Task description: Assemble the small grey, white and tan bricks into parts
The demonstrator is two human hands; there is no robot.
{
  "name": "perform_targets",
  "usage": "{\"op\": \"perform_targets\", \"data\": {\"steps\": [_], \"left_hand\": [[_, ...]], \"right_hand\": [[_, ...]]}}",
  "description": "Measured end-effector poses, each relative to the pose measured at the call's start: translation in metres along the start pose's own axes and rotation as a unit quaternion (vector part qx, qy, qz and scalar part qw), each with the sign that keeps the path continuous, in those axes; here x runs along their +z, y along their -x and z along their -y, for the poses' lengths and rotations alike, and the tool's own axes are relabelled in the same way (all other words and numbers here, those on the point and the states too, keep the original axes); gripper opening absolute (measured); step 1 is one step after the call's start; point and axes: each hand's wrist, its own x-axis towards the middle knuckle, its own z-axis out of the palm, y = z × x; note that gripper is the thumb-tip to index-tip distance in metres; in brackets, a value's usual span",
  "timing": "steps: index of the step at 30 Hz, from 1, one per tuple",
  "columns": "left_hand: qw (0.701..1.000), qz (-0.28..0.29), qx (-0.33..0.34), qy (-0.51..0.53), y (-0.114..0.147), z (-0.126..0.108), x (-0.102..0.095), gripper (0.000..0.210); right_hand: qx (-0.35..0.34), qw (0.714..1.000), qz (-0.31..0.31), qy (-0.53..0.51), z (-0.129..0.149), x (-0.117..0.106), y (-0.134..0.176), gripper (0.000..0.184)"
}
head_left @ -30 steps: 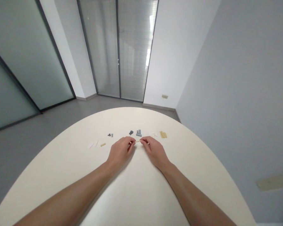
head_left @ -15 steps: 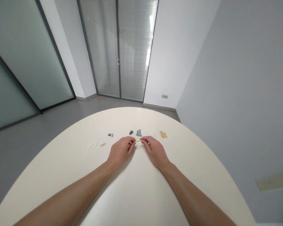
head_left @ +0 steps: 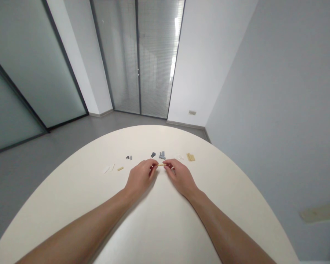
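Note:
A thin tan strip, perhaps a toy-brick plate (head_left: 161,165), spans the gap between my hands just above the table. My left hand (head_left: 142,174) pinches its left end between thumb and fingers. At its right end, the thumb and fingertips of my right hand (head_left: 180,176) close on it. Just beyond the fingers lie a cluster of grey pieces (head_left: 162,155) and some dark grey pieces (head_left: 153,154). My fingers cover the ends of the strip.
On the round white table (head_left: 165,227), tan pieces (head_left: 190,157) and small white pieces (head_left: 180,157) lie to the right. Leftward are a tan piece (head_left: 120,168), a white strip (head_left: 107,169) and small dark pieces (head_left: 127,157). Glass doors (head_left: 154,66) stand behind.
My right fingertips have shifted very slightly around the right end of the tan strip. My left hand and the loose pieces look the same.

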Motion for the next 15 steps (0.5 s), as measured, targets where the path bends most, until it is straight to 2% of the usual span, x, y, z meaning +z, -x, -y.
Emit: {"op": "perform_targets", "data": {"steps": [15], "left_hand": [[1.0, -0.002, 0.0, 0.001, 0.0004, -0.0015, -0.0011, 0.02]], "right_hand": [[0.014, 1.0, 0.003, 0.015, 0.0004, 0.0001, -0.0002, 0.016]]}}
